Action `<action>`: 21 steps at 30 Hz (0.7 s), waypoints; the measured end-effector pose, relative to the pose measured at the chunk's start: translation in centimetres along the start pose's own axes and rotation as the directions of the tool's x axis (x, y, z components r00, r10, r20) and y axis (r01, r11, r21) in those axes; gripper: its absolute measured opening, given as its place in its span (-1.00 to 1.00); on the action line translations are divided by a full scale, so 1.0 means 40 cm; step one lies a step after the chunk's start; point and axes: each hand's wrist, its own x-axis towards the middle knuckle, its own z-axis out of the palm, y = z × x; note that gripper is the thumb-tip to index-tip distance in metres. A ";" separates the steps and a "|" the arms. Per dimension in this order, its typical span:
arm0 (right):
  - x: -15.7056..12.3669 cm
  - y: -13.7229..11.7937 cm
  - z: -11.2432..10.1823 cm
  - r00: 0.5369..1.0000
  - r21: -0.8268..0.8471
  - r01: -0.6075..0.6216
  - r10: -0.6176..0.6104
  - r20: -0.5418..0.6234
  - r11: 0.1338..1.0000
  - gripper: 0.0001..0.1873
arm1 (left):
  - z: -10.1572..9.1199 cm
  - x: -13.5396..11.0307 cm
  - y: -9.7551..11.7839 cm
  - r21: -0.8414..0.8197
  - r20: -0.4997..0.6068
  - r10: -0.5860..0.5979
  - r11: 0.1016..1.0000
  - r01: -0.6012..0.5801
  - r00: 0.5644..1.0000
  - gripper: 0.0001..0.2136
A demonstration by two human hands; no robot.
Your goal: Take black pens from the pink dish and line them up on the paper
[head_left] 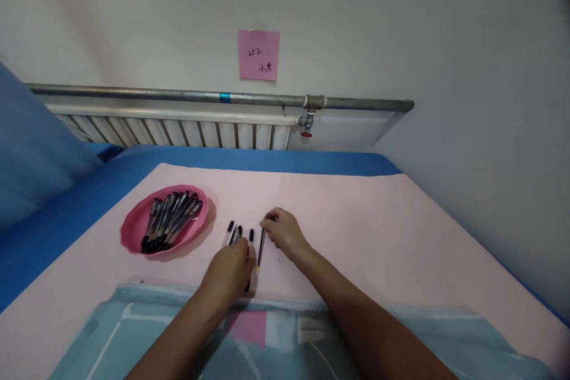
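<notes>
A pink plate (133,222) on the pale pink cloth holds several black pens (171,219). To its right, a few black pens (232,231) lie side by side on the cloth. My left hand (227,273) rests over their lower ends, fingers curled on one pen. My right hand (285,233) pinches the top of the rightmost pen (260,252), which lies on the cloth.
The pink cloth (378,231) covers a blue bed (267,160). A patterned teal blanket (133,332) lies at the near edge. A blue pillow (31,160) sits on the left. A radiator (178,130), a pipe and a pink note (258,54) are on the wall behind.
</notes>
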 end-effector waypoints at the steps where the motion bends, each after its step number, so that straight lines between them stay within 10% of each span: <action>1: 0.001 0.001 0.007 1.000 -0.056 0.005 -0.005 -0.003 0.998 -0.92 | -0.001 0.000 0.000 0.021 -0.002 0.001 1.000 -0.001 1.000 -0.81; 21: -0.070 -0.072 0.003 0.966 -0.765 0.195 0.015 0.258 0.614 -0.93 | -0.021 -0.016 0.031 0.214 0.065 -0.078 0.975 0.063 0.995 -0.80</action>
